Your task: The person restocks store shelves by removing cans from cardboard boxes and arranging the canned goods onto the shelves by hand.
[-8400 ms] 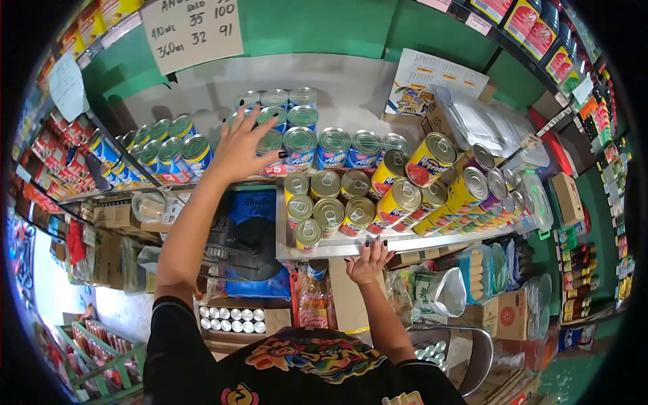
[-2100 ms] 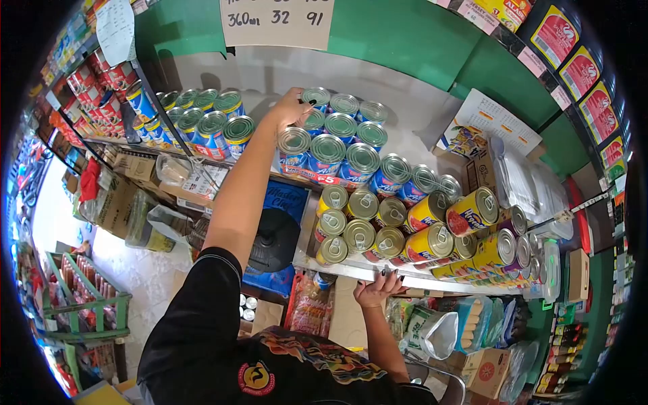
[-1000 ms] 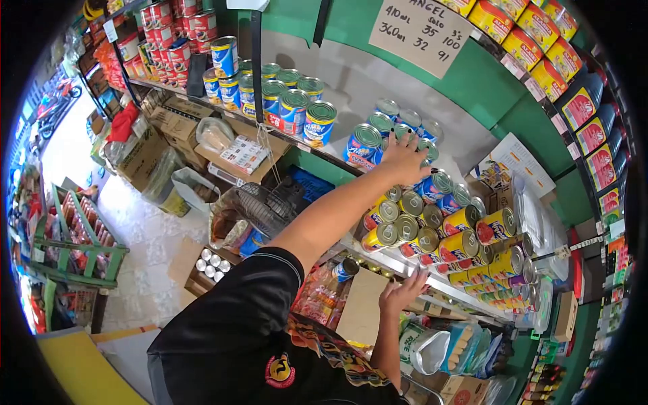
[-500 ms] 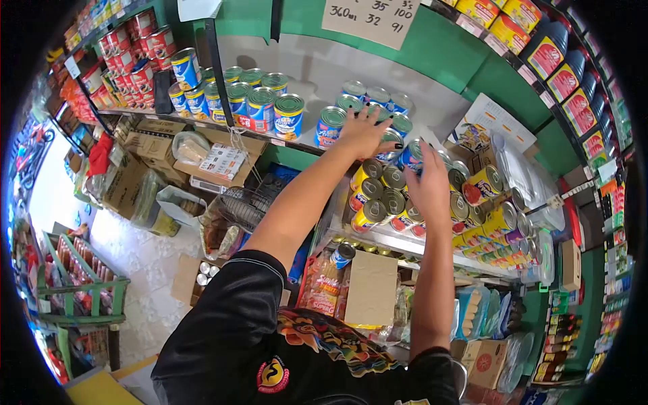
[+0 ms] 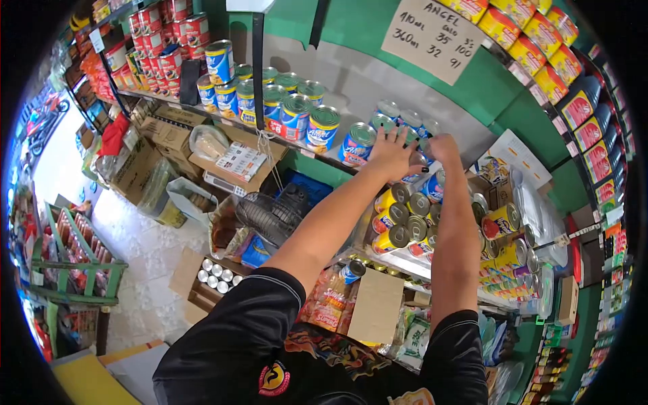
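My left hand [image 5: 391, 156] lies with spread fingers over the tops of the blue Angel cans [image 5: 358, 143] grouped on the shelf. Beside it on the right, my right hand [image 5: 443, 146] is curled at the right side of that group; its fingertips are hidden, so what it grips cannot be made out. Below both hands stand yellow cans with pull-tab lids [image 5: 391, 238], some partly covered by my right forearm. Another row of blue cans [image 5: 322, 128] stands on the shelf to the left, apart from the group under my hands.
Red cans [image 5: 170, 64] are stacked at the upper left. A black fan [image 5: 273, 212] and an open carton of silver-topped cans [image 5: 214, 278] are below the shelf. A handwritten price card [image 5: 432, 34] hangs on the green wall. Yellow packs and dark bottles [image 5: 582, 108] line the right shelf.
My right hand has moved from the front shelf edge up to the right side of the blue cans. My left hand has shifted from the group's back left onto its middle. The view has turned left.
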Motion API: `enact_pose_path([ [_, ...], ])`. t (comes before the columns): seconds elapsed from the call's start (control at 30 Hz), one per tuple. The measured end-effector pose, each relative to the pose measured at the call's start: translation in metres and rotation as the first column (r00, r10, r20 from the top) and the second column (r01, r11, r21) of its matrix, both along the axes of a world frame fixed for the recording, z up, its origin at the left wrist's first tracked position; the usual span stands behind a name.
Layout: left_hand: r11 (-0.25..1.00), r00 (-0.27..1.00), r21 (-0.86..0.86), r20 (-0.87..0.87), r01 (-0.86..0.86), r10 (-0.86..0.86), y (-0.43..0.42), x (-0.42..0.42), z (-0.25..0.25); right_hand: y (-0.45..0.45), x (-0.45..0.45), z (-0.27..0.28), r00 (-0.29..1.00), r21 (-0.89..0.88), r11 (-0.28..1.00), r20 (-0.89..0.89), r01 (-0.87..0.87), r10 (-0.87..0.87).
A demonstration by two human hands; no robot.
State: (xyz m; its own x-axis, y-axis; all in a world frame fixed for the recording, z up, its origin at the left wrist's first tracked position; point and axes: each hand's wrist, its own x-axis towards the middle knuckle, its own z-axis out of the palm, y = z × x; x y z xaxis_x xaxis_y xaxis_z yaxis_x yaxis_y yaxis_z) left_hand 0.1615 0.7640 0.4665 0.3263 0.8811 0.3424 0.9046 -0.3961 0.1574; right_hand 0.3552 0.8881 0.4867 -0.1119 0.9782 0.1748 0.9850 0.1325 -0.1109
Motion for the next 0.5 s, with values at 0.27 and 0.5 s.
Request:
enact_pose_path([
  [0.27,1.0,1.0,-0.031,-0.002,-0.003,0.003,0.0,0.002,0.002,-0.02,-0.021,0.002,0.982,0.024,0.999,-0.18,-0.044,0.048],
  [0.5,0.999,1.0,-0.047,-0.013,-0.009,0.008,0.003,0.007,0.001,-0.014,-0.022,-0.004,0.962,0.095,0.99,-0.243,-0.107,0.128],
])
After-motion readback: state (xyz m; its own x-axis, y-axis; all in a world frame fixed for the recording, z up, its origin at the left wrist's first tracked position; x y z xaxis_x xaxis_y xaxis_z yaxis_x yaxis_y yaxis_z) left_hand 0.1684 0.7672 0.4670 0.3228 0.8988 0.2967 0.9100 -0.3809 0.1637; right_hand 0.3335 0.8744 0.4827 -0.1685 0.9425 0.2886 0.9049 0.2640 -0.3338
